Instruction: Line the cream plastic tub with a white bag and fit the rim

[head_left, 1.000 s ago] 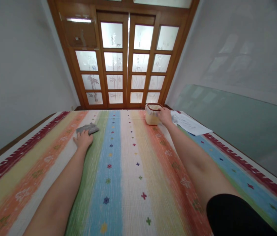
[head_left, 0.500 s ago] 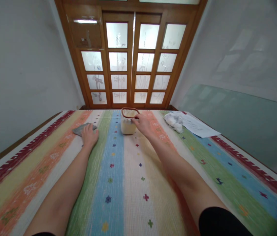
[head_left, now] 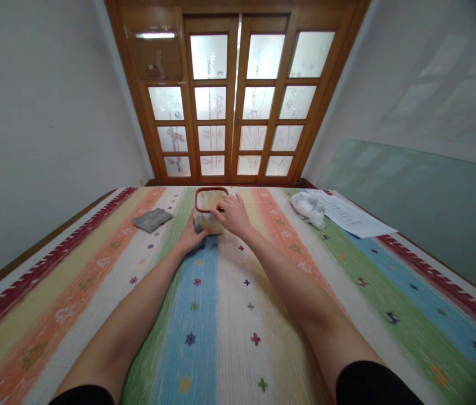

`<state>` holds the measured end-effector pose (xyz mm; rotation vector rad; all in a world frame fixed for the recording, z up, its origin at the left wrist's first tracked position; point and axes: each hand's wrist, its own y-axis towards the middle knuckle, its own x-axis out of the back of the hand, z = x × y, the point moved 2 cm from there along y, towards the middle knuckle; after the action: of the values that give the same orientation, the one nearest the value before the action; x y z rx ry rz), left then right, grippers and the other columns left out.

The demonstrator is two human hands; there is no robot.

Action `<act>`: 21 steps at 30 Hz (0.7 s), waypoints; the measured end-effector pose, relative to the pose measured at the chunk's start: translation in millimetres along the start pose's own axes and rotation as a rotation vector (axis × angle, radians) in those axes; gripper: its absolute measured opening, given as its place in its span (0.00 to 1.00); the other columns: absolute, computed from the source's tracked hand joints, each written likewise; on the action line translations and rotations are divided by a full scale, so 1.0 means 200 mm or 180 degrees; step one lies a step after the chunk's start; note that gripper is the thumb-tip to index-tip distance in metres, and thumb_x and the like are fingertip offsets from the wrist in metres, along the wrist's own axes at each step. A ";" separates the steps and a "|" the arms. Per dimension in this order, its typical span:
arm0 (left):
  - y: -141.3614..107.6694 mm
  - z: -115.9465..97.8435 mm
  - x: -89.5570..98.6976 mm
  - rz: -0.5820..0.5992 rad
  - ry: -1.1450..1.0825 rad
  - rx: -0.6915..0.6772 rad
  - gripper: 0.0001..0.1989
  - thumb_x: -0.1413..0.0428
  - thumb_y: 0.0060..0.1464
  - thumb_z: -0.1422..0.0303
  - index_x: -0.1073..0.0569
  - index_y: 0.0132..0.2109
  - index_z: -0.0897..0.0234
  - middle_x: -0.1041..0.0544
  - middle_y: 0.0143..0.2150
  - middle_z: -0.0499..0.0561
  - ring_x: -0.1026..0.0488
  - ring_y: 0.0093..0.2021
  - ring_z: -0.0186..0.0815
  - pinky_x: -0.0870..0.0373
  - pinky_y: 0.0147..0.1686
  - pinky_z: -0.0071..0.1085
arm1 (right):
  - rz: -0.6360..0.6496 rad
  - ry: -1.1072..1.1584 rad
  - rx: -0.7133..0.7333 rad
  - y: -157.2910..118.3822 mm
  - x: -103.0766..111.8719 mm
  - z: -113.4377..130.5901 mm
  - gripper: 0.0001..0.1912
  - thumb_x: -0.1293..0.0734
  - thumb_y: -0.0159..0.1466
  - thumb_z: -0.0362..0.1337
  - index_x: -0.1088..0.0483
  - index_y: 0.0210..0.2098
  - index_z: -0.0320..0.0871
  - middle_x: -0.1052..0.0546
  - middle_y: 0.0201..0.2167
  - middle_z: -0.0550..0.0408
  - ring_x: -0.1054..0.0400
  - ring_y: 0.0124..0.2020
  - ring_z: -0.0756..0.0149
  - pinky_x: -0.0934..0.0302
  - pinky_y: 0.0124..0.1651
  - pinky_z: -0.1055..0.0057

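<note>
A clear, squarish food container (head_left: 215, 227) with a brown rim (head_left: 198, 199) stands near the far edge of the table. My left hand (head_left: 191, 236) is wrapped around its left side near the base, thumb in front. At the rim's front right corner, my right hand (head_left: 234, 215) grips with thumb and fingers. Whether the brown rim belongs to a separate lid, I cannot tell. A folded grey cloth (head_left: 152, 220) lies to the left of the container, apart from both hands.
The table wears a striped, patterned tablecloth (head_left: 198, 354). Toward the far right are a crumpled white plastic bag (head_left: 309, 208) and a printed paper sheet (head_left: 354, 216). Walls stand on both sides, and wooden glazed doors (head_left: 238, 101) are beyond the table.
My left hand has let go of the grey cloth and moved right to the container. The container has shifted slightly left, my right hand still at its rim.
</note>
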<state>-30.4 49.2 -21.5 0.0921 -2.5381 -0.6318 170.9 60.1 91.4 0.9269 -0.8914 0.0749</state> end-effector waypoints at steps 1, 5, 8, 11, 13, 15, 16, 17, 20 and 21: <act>0.00 -0.01 0.00 -0.0020 -0.0041 -0.0036 0.46 0.37 0.56 0.54 0.46 0.74 0.63 0.38 0.73 0.64 0.44 0.75 0.50 0.49 0.74 0.49 | 0.0107 0.0058 0.0122 0.00 0.00 0.00 0.15 0.33 0.71 0.48 0.28 0.32 0.45 0.22 0.38 0.49 0.31 0.48 0.54 0.48 0.64 0.50; -0.01 -0.02 0.00 -0.0006 -0.0435 0.0013 0.39 0.35 0.53 0.54 0.35 0.67 0.63 0.29 0.67 0.63 0.34 0.69 0.51 0.41 0.70 0.52 | 0.0370 0.0390 0.0372 -0.01 0.00 0.01 0.16 0.34 0.72 0.47 0.30 0.31 0.45 0.24 0.33 0.52 0.32 0.40 0.58 0.43 0.52 0.61; -0.01 -0.03 0.00 0.0068 -0.0648 0.0134 0.36 0.33 0.49 0.54 0.30 0.62 0.64 0.25 0.62 0.62 0.30 0.66 0.52 0.37 0.67 0.54 | 0.0357 0.0658 0.0270 -0.02 0.01 0.02 0.15 0.33 0.71 0.45 0.30 0.30 0.45 0.25 0.31 0.54 0.33 0.38 0.60 0.43 0.46 0.64; 0.00 -0.03 0.01 0.0185 -0.0678 0.0195 0.38 0.31 0.46 0.54 0.29 0.62 0.64 0.24 0.62 0.62 0.30 0.66 0.53 0.35 0.66 0.53 | 0.0272 0.0786 0.0146 -0.02 0.01 0.03 0.16 0.32 0.70 0.46 0.29 0.29 0.45 0.25 0.30 0.54 0.34 0.36 0.61 0.43 0.43 0.65; 0.00 -0.02 0.02 0.0245 -0.0642 0.0210 0.41 0.31 0.45 0.54 0.30 0.64 0.63 0.25 0.63 0.61 0.31 0.66 0.52 0.34 0.66 0.51 | 0.0169 0.0939 -0.0001 -0.02 0.01 0.04 0.16 0.33 0.71 0.46 0.29 0.29 0.45 0.25 0.30 0.54 0.34 0.35 0.62 0.43 0.42 0.66; 0.00 -0.01 0.02 0.0244 -0.0559 0.0205 0.43 0.30 0.44 0.54 0.32 0.65 0.64 0.25 0.63 0.62 0.31 0.66 0.52 0.34 0.66 0.50 | 0.0072 0.1130 -0.0158 -0.02 0.01 0.04 0.16 0.34 0.71 0.47 0.28 0.30 0.45 0.25 0.30 0.55 0.33 0.35 0.63 0.43 0.40 0.67; 0.00 0.00 0.02 0.0232 -0.0522 0.0206 0.44 0.30 0.45 0.54 0.32 0.66 0.65 0.25 0.63 0.63 0.30 0.66 0.52 0.34 0.66 0.49 | 0.0032 0.1189 -0.0209 -0.03 0.01 0.05 0.17 0.34 0.71 0.47 0.29 0.30 0.45 0.25 0.30 0.55 0.33 0.34 0.63 0.43 0.40 0.67; -0.01 0.01 0.02 0.0230 -0.0491 0.0206 0.44 0.30 0.45 0.54 0.33 0.66 0.66 0.25 0.63 0.63 0.30 0.65 0.52 0.34 0.66 0.49 | -0.0005 0.1206 -0.0226 -0.03 0.01 0.05 0.17 0.34 0.71 0.47 0.29 0.29 0.45 0.25 0.29 0.55 0.33 0.34 0.63 0.43 0.41 0.66; -0.01 0.01 0.01 0.0244 -0.0450 0.0225 0.42 0.31 0.46 0.55 0.31 0.65 0.66 0.24 0.62 0.63 0.28 0.64 0.52 0.33 0.65 0.48 | -0.0128 0.1100 -0.0191 -0.03 0.02 0.07 0.18 0.33 0.70 0.47 0.30 0.27 0.45 0.24 0.28 0.56 0.34 0.33 0.63 0.42 0.45 0.64; -0.01 0.01 0.01 0.0258 -0.0436 0.0232 0.41 0.31 0.46 0.54 0.31 0.64 0.65 0.24 0.61 0.62 0.28 0.64 0.52 0.33 0.65 0.48 | -0.0173 0.1070 -0.0177 -0.03 0.02 0.07 0.18 0.33 0.70 0.47 0.31 0.27 0.45 0.24 0.28 0.56 0.34 0.33 0.63 0.42 0.47 0.62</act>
<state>-34.2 48.7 -22.7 -0.0294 -2.6820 -0.5307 166.6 45.1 95.2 0.8550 -0.5541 0.1537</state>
